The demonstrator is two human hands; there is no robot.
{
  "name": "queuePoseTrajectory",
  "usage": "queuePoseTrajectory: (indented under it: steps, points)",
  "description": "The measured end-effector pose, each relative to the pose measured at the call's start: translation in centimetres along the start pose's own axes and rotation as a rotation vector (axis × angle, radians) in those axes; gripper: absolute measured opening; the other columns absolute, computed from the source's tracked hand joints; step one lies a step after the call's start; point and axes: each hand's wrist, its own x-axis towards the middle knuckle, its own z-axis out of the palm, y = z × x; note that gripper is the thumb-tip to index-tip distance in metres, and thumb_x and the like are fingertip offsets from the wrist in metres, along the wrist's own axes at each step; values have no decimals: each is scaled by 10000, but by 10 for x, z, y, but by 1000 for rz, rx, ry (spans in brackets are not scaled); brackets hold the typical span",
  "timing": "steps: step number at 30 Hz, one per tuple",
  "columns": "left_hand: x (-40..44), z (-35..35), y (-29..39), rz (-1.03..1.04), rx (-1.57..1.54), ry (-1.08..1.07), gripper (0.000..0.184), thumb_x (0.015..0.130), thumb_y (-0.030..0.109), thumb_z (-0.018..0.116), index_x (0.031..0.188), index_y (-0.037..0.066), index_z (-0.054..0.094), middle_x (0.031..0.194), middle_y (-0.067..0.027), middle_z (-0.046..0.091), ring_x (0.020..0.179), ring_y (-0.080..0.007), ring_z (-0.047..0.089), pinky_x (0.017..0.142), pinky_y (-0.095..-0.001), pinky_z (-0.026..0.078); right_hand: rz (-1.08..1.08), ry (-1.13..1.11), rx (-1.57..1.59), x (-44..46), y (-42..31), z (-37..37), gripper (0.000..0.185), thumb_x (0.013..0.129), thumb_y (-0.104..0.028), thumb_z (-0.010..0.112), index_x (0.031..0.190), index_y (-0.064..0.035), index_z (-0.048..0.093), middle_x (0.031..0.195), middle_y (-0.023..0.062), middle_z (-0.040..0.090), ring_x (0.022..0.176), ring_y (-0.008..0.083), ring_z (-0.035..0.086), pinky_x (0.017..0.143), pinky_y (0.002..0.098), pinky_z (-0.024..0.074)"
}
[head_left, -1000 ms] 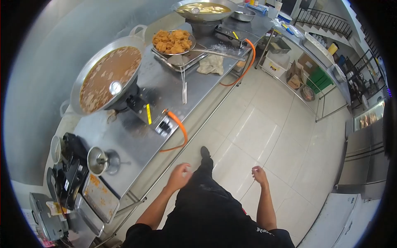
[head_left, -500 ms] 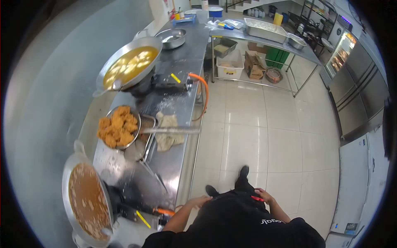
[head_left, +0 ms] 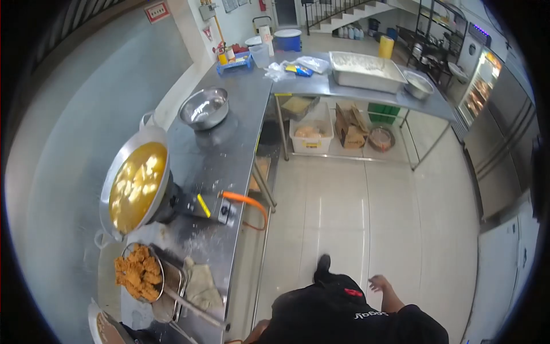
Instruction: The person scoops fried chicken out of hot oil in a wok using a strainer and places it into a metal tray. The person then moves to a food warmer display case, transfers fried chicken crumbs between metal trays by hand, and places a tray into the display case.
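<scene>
My right hand [head_left: 378,283] hangs beside my dark clothing with its fingers apart and nothing in it. Of my left arm only a part of the forearm shows at the bottom edge, by the steel table [head_left: 220,172]; the left hand's fingers are hidden. On that table, left of me, a strainer of fried pieces [head_left: 139,273] rests over a tray, its long handle pointing toward the table edge. A beige cloth [head_left: 201,286] lies beside it. Farther along, a wok of yellow oil [head_left: 137,186] with pale pieces stands on a burner [head_left: 215,207].
An orange hose [head_left: 252,202] loops past the table edge. A metal bowl [head_left: 204,109] stands farther back. Across the far side, another table [head_left: 321,86] holds a deep tray of white powder [head_left: 366,71]; a white bin [head_left: 311,137] and cardboard box [head_left: 350,127] sit beneath. Steel refrigerators [head_left: 501,143] line the right.
The view has moved forward along the table, so the brown-oil wok has slid to the bottom edge. My right hand has swung away from my clothing, and my left hand has dropped out of sight.
</scene>
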Motion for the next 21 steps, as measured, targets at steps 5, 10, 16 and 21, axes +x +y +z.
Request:
queuePoseTrajectory:
  steps: [5, 10, 16, 21]
  points:
    - [12, 59, 166, 203, -97, 82, 311, 860, 337, 573, 1049, 92, 604, 880, -80, 635, 727, -232, 618, 650, -433, 518, -797, 516, -324, 111, -249, -114, 253, 806, -234, 602, 897, 0, 632, 693, 121, 649, 578, 202, 633, 542, 338, 517]
    - [50, 68, 313, 245, -163, 89, 283, 843, 312, 595, 1016, 90, 618, 848, -72, 637, 710, -220, 620, 618, -405, 518, -957, 194, -213, 85, -527, -132, 245, 814, -247, 624, 967, -57, 646, 856, 167, 666, 820, 270, 649, 745, 366, 507]
    - [116, 16, 483, 267, -190, 42, 249, 822, 283, 620, 976, 88, 635, 810, -63, 639, 691, -206, 621, 580, -371, 518, -1162, -125, -425, 98, -701, -135, 224, 861, -209, 598, 1014, -47, 625, 791, 83, 650, 680, 172, 614, 654, 324, 498]
    - [140, -30, 678, 562, 355, 471, 284, 838, 311, 571, 940, 53, 630, 734, -96, 627, 671, -162, 618, 597, -300, 493, -1275, -21, -496, 128, -846, -199, 270, 828, -242, 609, 1006, -40, 623, 817, 154, 659, 755, 250, 630, 707, 366, 495]
